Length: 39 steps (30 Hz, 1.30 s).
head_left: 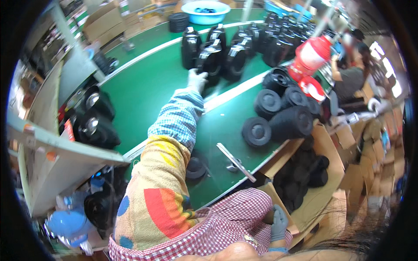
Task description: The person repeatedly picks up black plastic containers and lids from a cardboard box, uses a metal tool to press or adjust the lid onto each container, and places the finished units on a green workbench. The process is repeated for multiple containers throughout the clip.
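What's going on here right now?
The person's gloved left hand is stretched across the green work surface to a glossy black container in a group of similar ones; whether it is gripped is unclear. The gloved right hand is low, near an open cardboard box of dark pieces, holding nothing that shows. Round black parts lie piled near a red container. Another person is farther off at the right.

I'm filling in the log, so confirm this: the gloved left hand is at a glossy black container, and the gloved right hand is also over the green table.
Wrong about the gloved right hand: the head view shows it low beside the red-and-white checked cloth. The gloved left hand is at a glossy black container.
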Available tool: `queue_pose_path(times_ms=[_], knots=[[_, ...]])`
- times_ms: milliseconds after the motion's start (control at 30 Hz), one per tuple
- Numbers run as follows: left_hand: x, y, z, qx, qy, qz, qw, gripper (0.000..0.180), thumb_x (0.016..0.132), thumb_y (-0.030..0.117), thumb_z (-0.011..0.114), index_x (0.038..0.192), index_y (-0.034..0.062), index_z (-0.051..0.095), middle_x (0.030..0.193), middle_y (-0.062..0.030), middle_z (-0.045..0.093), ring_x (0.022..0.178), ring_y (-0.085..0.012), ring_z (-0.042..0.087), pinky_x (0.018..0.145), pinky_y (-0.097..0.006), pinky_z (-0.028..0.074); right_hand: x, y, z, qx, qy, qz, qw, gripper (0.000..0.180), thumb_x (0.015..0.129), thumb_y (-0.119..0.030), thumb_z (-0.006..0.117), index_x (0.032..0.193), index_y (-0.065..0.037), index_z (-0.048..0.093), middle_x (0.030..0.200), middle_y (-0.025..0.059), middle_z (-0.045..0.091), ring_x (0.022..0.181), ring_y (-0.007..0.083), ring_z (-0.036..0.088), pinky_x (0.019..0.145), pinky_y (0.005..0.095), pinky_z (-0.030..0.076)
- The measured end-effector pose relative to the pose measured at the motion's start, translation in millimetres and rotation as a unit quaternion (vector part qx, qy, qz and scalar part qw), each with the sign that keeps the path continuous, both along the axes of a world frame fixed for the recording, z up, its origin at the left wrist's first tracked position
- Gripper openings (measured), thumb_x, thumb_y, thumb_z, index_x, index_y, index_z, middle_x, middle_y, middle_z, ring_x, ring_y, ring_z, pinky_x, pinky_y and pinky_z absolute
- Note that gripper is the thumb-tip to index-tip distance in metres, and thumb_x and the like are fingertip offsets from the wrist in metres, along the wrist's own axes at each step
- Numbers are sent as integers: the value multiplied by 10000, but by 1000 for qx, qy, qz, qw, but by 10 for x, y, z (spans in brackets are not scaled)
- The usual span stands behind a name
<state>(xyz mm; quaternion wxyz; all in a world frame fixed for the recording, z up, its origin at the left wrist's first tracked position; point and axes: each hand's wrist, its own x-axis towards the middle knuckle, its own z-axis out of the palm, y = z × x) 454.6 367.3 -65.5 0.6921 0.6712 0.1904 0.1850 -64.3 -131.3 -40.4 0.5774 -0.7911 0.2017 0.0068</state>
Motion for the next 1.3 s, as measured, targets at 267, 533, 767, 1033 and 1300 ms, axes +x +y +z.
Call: queue_pose_path(times_ms=[267, 533, 767, 1033, 1300], knots=[[-1854, 1268, 529, 615, 5, 223, 756, 884, 749, 379, 776, 1507, 113, 409, 1590, -180, 338, 1494, -386, 240, 1212, -581, 110, -211, -254, -150, 20, 39, -67, 997, 387, 1062, -186, 490, 1333, 71, 594, 1319, 171, 636, 1214, 255, 600, 1072, 373, 455], [-3339, 1831, 845, 561, 155, 433, 688, 949, 743, 346, 747, 1541, 46, 331, 1623, -251, 224, 1500, -454, 183, 1228, -537, 136, 70, -232, -167, 18, -24, 72, 997, 384, 1072, -197, 491, 1324, 71, 602, 1331, 150, 635, 1213, 227, 598, 1053, 329, 459], [-3109, 1659, 1117, -21, -10, 580, 815, 655, 988, 349, 553, 1562, 116, 339, 1614, -220, 318, 1457, -372, 357, 1206, -415, 263, -214, -234, -152, 52, -65, 47, 995, 342, 1057, -164, 521, 1280, 68, 636, 1294, 142, 660, 1173, 222, 624, 1023, 323, 484], [-3377, 701, 1118, 389, 13, 335, 858, 219, 758, 133, 753, 942, 29, 699, 1505, -226, 462, 1424, -391, 361, 1211, -459, 246, -514, -352, -185, 107, -136, 26, 985, 328, 1043, -166, 547, 1261, 57, 650, 1252, 121, 674, 1145, 209, 631, 1010, 325, 484], [-4140, -1333, 1857, 330, -301, -221, 867, 274, 756, -21, 791, 973, 72, 651, 1592, -221, 355, 1488, -403, 324, 1181, -451, 296, -816, -308, 729, -72, -218, 71, 971, 283, 1023, -107, 559, 1244, 33, 667, 1208, 78, 687, 1132, 150, 618, 986, 264, 473]])
